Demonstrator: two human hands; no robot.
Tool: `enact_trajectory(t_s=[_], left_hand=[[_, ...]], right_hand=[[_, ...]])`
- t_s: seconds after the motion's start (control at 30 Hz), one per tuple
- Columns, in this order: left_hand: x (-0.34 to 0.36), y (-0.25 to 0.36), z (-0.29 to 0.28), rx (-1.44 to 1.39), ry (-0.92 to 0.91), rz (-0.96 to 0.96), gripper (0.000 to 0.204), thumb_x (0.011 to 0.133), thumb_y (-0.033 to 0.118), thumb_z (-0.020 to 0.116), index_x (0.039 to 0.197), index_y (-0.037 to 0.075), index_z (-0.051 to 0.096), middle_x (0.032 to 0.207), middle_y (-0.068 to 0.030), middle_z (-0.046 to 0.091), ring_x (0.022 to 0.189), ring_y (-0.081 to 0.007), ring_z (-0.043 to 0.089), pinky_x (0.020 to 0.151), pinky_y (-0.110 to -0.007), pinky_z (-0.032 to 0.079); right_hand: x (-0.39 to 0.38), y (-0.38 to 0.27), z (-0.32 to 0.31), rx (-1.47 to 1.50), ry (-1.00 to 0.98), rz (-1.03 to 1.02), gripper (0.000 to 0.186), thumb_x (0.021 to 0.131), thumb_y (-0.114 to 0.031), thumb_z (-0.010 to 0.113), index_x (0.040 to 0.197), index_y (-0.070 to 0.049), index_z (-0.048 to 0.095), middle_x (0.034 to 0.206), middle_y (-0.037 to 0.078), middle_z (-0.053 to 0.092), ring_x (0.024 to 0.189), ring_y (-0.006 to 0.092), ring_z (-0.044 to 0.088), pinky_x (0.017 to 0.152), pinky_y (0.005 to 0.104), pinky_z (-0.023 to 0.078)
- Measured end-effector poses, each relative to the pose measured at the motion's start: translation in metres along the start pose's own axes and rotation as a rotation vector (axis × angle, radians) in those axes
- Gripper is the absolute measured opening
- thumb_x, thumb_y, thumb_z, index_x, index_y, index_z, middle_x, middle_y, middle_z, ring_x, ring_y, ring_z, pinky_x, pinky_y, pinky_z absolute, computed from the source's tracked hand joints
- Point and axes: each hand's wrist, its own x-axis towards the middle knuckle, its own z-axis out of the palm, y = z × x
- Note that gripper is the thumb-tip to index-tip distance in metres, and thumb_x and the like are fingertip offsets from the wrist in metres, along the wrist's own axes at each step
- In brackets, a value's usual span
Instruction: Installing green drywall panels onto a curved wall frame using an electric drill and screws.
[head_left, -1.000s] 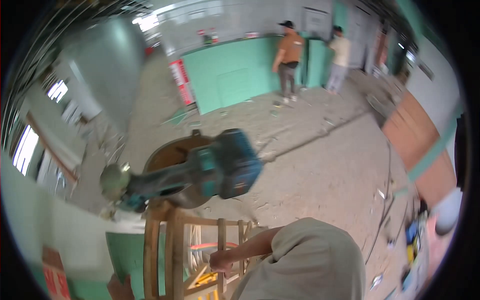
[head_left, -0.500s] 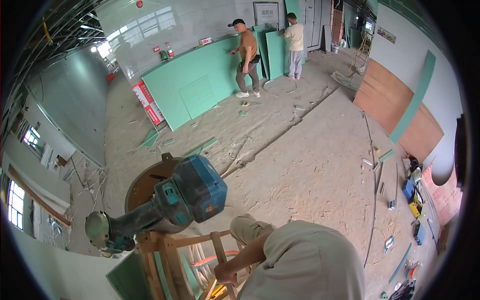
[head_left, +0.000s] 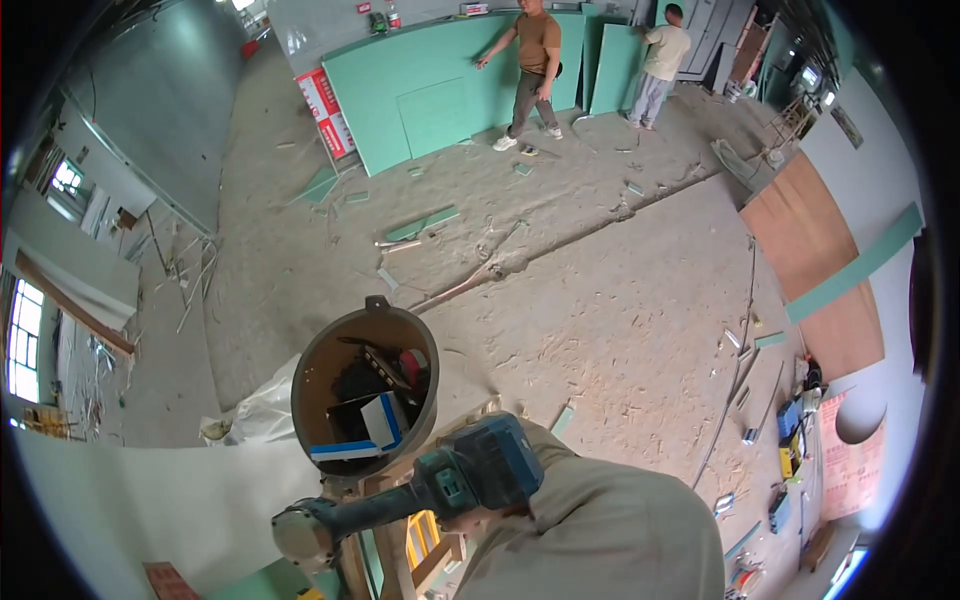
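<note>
A teal cordless power tool point(head_left: 420, 490) hung near, just below a brown bucket point(head_left: 365, 392) of boxes, while a beige sleeve point(head_left: 600, 535) hid both hands, their grip impossible to tell.

We observe a teal cordless power tool point(head_left: 420, 490) with a round grey head lying just below a brown round bucket point(head_left: 365, 385) of boxes and oddments. Our hands are hidden. Two people stand at green wall boards point(head_left: 430, 90) across the littered concrete floor point(head_left: 620, 300).
</note>
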Motion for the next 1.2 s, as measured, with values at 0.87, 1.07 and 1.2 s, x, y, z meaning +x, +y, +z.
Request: enact_trajectory(t_s=[0.87, 1.07, 1.2], left_hand=[[-0.029, 0.023, -0.053, -0.407, 0.12, -0.2, 0.032, 0.08, 0.024, 0.075, 0.103, 0.001, 0.074, 0.093, -0.0153, 0.074, 0.075, -0.0315, 0.066, 0.071, -0.04, 0.051], [-0.004, 0.028, -0.042, -0.523, 0.124, -0.272, 0.03, 0.085, 0.024, 0.071, 0.104, 0.002, 0.073, 0.095, -0.0144, 0.073, 0.078, -0.0307, 0.065, 0.072, -0.038, 0.051], [0.03, 0.038, -0.035, -0.539, 0.089, -0.245, 0.029, 0.088, 0.024, 0.068, 0.106, 0.002, 0.072, 0.097, -0.0136, 0.073, 0.081, -0.03, 0.065, 0.074, -0.037, 0.05]], right_hand=[[0.098, -0.117, -0.512, 0.304, -0.267, 0.365, 0.039, 0.087, -0.021, 0.071, 0.113, 0.002, 0.052, 0.102, 0.021, 0.069, 0.087, 0.0394, 0.066, 0.076, 0.0467, 0.054], [0.121, -0.105, -0.515, 0.218, -0.32, 0.28, 0.036, 0.091, -0.024, 0.067, 0.109, 0.004, 0.056, 0.088, 0.022, 0.071, 0.075, 0.0413, 0.066, 0.069, 0.045, 0.053], [0.127, -0.074, -0.491, 0.205, -0.312, 0.26, 0.035, 0.091, -0.019, 0.065, 0.116, 0.002, 0.057, 0.096, 0.02, 0.072, 0.08, 0.0388, 0.065, 0.073, 0.0442, 0.052]])
